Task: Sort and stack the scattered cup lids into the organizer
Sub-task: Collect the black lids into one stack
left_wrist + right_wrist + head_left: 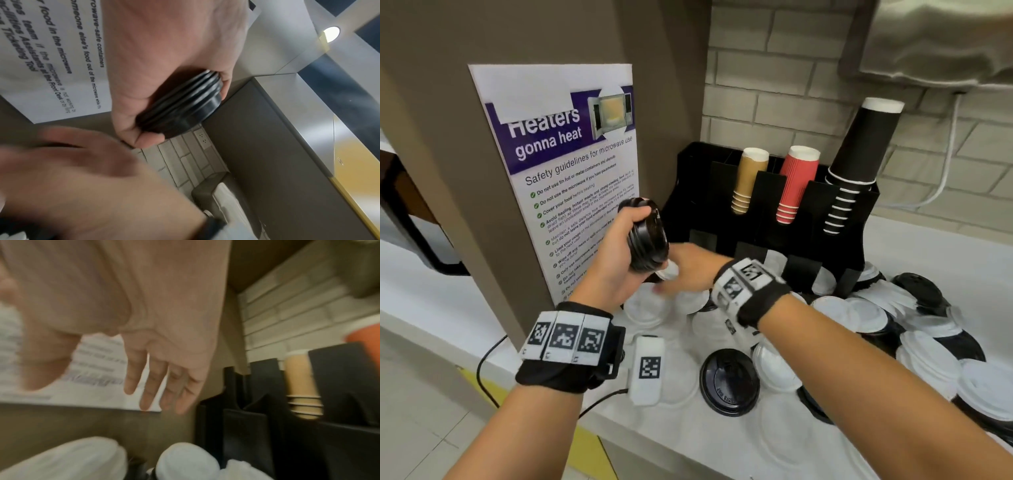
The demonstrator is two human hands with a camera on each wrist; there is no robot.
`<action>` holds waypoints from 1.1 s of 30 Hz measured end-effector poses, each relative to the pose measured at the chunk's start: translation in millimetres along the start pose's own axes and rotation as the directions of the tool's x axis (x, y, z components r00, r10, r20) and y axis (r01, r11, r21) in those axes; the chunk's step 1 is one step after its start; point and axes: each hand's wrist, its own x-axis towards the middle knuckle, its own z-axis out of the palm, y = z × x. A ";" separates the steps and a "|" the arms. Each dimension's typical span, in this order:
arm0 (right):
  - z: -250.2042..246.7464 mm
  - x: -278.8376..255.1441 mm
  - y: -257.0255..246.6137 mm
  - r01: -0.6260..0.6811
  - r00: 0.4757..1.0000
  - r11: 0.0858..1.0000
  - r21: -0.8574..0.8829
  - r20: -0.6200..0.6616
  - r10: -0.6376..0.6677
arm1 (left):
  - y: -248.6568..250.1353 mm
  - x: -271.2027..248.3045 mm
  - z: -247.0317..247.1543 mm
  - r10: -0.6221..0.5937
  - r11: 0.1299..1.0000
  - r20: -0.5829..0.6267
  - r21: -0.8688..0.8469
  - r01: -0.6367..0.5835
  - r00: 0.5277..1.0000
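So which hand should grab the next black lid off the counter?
Right. The right hand is open and empty above the lids, while the left hand already grips a stack of black lids.

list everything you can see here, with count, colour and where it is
stack of lids: one, black, gripped in left hand
loose lids: many, white and black, scattered on the counter before the organizer
organizer: one, black, at the back against the brick wall
cup stacks: three in the organizer, tan, red, black
poster: one, white and purple, on the brown panel
left hand: raised, holding the stack
right hand: fingers straight, empty, over white lids
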 end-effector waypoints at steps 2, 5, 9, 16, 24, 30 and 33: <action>17.5 14.6 -8.6 -0.018 0.992 0.982 -0.187 0.116 0.040 | 1.1 -1.6 0.3 0.011 1.000 0.030 -0.019 -0.010 1.000; 36.6 32.4 -14.0 -0.011 0.977 0.932 -0.363 0.194 0.087 | 3.9 -3.7 0.1 0.026 0.999 0.047 -0.032 -0.024 0.999; 51.2 41.0 -10.3 -0.019 0.977 0.962 -0.274 0.200 0.076 | 7.4 -3.8 0.0 0.048 0.999 0.053 -0.023 -0.047 0.997; -8.0 7.6 37.9 -0.139 0.981 0.945 -0.296 0.090 0.173 | 10.0 -3.1 -9.8 0.056 0.998 0.043 -0.014 -0.056 0.997; -22.7 -9.9 53.3 -0.256 0.946 0.819 -0.513 0.040 0.321 | 7.9 2.0 -7.7 0.047 0.999 0.034 -0.010 -0.047 0.998; 27.9 38.2 6.2 -0.012 0.996 0.965 -0.264 0.085 0.035 | 5.7 5.5 0.2 0.036 0.998 0.053 -0.045 -0.034 0.998; 48.5 56.0 -2.9 -0.006 0.994 0.936 -0.352 0.099 0.044 | 7.0 5.9 2.9 0.043 0.998 0.078 -0.038 -0.041 0.996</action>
